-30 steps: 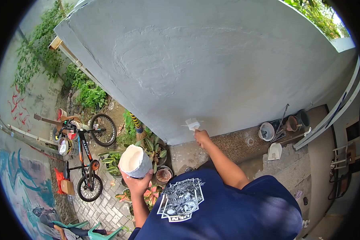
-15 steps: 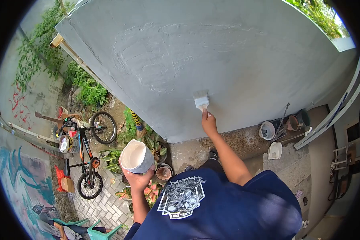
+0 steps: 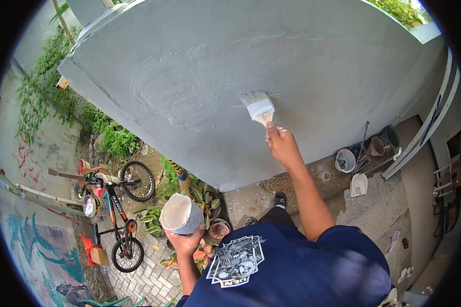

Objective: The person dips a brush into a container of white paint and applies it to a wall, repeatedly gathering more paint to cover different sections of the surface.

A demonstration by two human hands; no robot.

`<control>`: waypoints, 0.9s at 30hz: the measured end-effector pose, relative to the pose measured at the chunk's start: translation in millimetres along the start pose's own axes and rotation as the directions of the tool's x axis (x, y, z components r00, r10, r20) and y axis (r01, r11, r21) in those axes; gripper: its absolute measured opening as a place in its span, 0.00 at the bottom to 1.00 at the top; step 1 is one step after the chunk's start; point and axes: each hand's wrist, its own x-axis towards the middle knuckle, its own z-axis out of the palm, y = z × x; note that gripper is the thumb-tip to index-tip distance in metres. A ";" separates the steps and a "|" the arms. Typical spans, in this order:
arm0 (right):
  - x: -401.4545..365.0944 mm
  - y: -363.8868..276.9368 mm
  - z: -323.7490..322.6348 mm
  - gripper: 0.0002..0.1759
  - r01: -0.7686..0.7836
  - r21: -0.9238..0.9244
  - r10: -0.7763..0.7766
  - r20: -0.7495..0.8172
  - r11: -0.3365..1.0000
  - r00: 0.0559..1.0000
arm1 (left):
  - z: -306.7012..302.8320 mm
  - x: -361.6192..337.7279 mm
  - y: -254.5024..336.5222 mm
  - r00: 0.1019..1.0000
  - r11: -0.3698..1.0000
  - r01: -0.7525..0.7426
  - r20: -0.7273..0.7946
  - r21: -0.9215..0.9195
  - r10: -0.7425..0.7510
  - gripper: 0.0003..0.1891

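My right hand (image 3: 283, 145) grips the handle of a wide paintbrush (image 3: 261, 108), its bristles splayed and pointing up at the grey wall (image 3: 200, 71). White paint coats the brush's ferrule. Lower and to the left, my left hand (image 3: 187, 241) is wrapped round the underside of a paint-smeared tub (image 3: 191, 219), holding it with the mouth facing up. Pale paint coats the tub's inner side. Rough, raised patches show on the wall to the left of the brush.
A bicycle (image 3: 122, 220) stands on paving at the left, near potted plants (image 3: 151, 219) and a guitar (image 3: 79, 174). At the wall's foot, a bucket (image 3: 345, 160) and white dustpan (image 3: 359, 185) sit on the right. A striped broom (image 3: 181, 175) leans by the wall corner.
The brush has moved up and nearer to me, and now looks larger with its bristles fanned out. The tub has shifted slightly right and down as the view moved.
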 end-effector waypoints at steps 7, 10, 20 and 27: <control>33.6 197.0 4.1 0.25 -0.135 -0.298 0.082 -0.185 0.945 0.979 | 2.4 3.2 -1.5 0.999 1.000 0.004 -0.032 0.021 -0.003 0.49; 38.0 286.1 -10.2 0.26 -0.574 -0.144 0.554 -0.156 0.806 0.818 | 1.3 1.7 -3.9 1.000 1.000 0.016 -0.025 -0.012 -0.017 0.50; 4.5 38.6 -16.2 0.25 -0.126 0.030 0.128 -0.079 0.992 0.989 | -9.2 2.4 -19.9 0.998 0.998 0.049 -0.045 -0.028 -0.050 0.50; 38.8 101.6 -7.6 0.25 0.153 -0.159 -0.177 -0.153 0.975 0.972 | -4.3 8.1 -20.2 0.997 0.999 0.024 -0.074 -0.024 -0.026 0.53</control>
